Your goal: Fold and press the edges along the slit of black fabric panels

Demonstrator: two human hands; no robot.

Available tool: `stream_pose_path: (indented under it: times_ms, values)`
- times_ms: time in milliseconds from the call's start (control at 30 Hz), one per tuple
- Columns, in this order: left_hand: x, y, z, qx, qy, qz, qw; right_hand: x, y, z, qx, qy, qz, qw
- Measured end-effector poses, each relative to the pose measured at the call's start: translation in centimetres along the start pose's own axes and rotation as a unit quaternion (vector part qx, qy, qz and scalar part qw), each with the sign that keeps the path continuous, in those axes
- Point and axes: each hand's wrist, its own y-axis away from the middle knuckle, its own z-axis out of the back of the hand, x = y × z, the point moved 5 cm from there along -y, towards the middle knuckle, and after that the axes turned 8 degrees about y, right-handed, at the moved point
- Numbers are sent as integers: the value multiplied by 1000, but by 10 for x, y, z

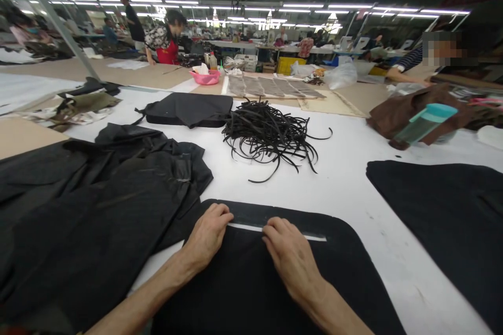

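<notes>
A black fabric panel (231,288) with rounded corners lies flat on the white table in front of me. Near its far edge runs a narrow white strip (245,227) bordered by a dark, shiny band. My left hand (210,230) is at the strip's left end, fingers curled and pressed together. Over the middle of the strip bends my right hand (288,248), its fingertips pressed down along it. Both hands hide parts of the strip, and what lies under the fingertips cannot be made out fully.
Crumpled black fabric (110,199) covers the left side. Beyond are a tangled pile of black strips (271,131) and a stack of black panels (188,109). At right lie another black panel (444,209) and a tilted bottle (424,123). Several people work farther back.
</notes>
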Motion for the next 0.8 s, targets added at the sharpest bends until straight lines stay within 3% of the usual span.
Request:
stream_pose_path:
  times_ms: [167,433,667,800]
  values:
    - [4,-3,-8,20,-17,-23,999,14,-32,-22,21,17,38,999]
    - [9,-2,-13,46,-36,-43,997,29,-37,-42,15,149,179,972]
    - [15,-4,-18,40,-48,-58,996,21,-49,-37,68,107,164,978]
    - [19,-6,-19,23,-43,-62,997,14,-53,-34,67,62,136,987]
